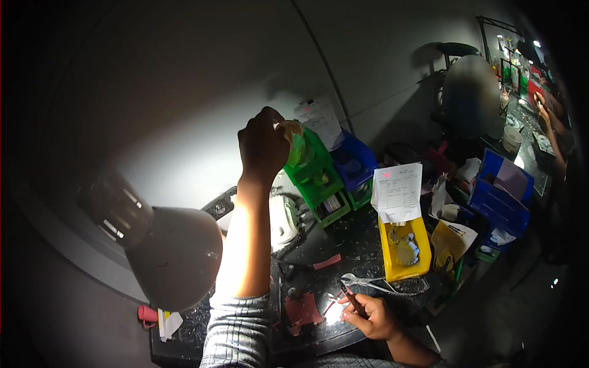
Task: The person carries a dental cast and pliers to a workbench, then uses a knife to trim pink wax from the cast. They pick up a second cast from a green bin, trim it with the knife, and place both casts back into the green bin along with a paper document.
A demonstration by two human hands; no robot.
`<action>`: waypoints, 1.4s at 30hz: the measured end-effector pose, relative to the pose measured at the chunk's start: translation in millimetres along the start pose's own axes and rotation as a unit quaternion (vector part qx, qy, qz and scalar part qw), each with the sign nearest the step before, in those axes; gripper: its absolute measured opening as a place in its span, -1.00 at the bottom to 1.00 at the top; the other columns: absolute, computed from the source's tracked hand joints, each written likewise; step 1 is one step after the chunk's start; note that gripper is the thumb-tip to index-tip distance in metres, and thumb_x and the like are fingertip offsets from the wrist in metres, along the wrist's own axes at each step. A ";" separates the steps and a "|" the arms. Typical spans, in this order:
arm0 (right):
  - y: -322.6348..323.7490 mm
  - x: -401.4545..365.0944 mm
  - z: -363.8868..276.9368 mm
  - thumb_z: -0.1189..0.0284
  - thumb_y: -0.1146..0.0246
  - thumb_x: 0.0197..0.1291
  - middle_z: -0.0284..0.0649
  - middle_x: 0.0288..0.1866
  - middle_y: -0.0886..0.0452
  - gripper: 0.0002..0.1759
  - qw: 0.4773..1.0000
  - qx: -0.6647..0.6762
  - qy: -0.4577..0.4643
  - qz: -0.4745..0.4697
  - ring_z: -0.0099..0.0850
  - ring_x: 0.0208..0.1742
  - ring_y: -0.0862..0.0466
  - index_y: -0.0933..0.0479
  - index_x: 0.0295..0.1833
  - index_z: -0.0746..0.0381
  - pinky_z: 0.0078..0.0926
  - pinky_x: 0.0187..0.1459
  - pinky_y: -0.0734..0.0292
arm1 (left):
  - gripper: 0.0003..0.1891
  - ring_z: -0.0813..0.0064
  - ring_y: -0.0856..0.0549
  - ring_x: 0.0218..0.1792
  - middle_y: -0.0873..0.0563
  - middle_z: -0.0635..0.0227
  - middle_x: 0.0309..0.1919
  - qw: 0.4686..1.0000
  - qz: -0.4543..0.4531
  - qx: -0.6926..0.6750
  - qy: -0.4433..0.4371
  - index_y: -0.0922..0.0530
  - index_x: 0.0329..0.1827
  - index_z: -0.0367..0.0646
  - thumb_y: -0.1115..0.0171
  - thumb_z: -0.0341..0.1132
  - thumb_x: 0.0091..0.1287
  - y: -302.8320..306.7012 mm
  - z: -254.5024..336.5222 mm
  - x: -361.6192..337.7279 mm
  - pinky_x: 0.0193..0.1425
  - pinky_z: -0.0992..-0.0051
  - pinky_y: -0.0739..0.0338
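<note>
My left hand (264, 144) is raised in front of the stacked green bins (316, 181), its fingers closed. A pale tan piece (290, 127) shows at its fingertips, beside something bright green in the top bin; I cannot make out what the fingers hold. Low on the workbench (245, 343), my right hand (371, 316) is closed around a dark pen-like tool (356, 303), its tip pointing up and left. Just left of that hand lie a torn red wax sheet (302, 311) and small scraps. A metal wrench-like tool (362, 280) rests beyond the right hand.
A white desk lamp (175, 257) stands close on the left. The yellow bin (388, 260) holds pale pieces, with a printed form (397, 193) at its back. Blue bins (500, 190) stand farther right. Another person's hand (541, 110) is at a far bench.
</note>
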State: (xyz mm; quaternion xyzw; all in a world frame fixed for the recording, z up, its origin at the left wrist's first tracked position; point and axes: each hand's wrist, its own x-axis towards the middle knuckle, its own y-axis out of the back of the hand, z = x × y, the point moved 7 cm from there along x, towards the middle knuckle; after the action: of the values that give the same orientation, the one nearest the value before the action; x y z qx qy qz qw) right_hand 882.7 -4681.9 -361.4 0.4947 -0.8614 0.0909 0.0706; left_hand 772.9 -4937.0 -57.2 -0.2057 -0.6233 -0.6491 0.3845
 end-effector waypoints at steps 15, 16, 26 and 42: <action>-37.3 8.3 -35.5 0.54 -0.42 0.22 -0.56 -0.52 -0.46 -0.75 1.000 -0.023 0.010 0.003 -0.82 -0.49 -0.38 -0.60 -0.01 0.35 -0.79 -0.42 -0.23 | -0.76 0.52 -0.71 -0.12 -0.64 0.27 -0.11 0.812 -0.093 -0.503 0.281 -0.35 0.05 -0.20 -0.12 -0.65 0.43 73.3 -17.0 -371.9 -0.10 0.50 -0.67; -50.3 11.0 -43.4 0.53 -0.49 0.15 -0.62 -0.60 -0.33 -0.73 0.999 -0.040 0.024 -0.001 -0.85 -0.57 -0.25 -0.63 -0.05 0.30 -0.77 -0.47 -0.11 | -0.74 0.56 -0.68 -0.08 -0.59 0.32 -0.09 0.806 -0.111 -0.502 0.294 -0.34 0.05 -0.20 -0.11 -0.67 0.41 80.0 -16.4 -378.6 -0.06 0.51 -0.65; -151.6 72.8 -122.9 0.43 -0.47 0.10 -0.19 -0.23 -0.65 -0.72 0.942 -0.213 0.236 -0.111 -0.32 -0.27 -0.66 -0.63 -0.10 0.30 -0.41 -0.23 -0.57 | -0.70 0.58 -0.67 -0.23 -0.59 0.28 -0.15 0.790 0.013 -0.557 0.256 -0.32 0.09 -0.25 -0.16 -0.64 0.36 134.8 -49.6 -377.2 -0.20 0.63 -0.61; -153.7 100.2 -138.8 0.30 -0.53 0.01 -0.15 -0.33 -0.65 -0.58 0.910 -0.302 0.269 -0.094 -0.22 -0.26 -0.71 -0.59 -0.07 0.26 -0.27 -0.15 -0.64 | -0.49 0.33 -0.65 -0.10 -0.63 0.04 -0.13 0.919 0.031 -0.389 0.062 -0.21 0.27 -0.36 0.06 -0.01 0.63 145.0 -96.0 -349.0 0.23 0.27 -0.51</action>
State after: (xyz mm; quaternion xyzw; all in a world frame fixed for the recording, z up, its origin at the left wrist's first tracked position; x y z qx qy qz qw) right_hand 969.9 -4810.5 -191.7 0.4853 -0.7455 -0.0507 0.4540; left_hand 1119.1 -4934.6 -236.5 -0.3174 -0.2900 -0.8396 0.3320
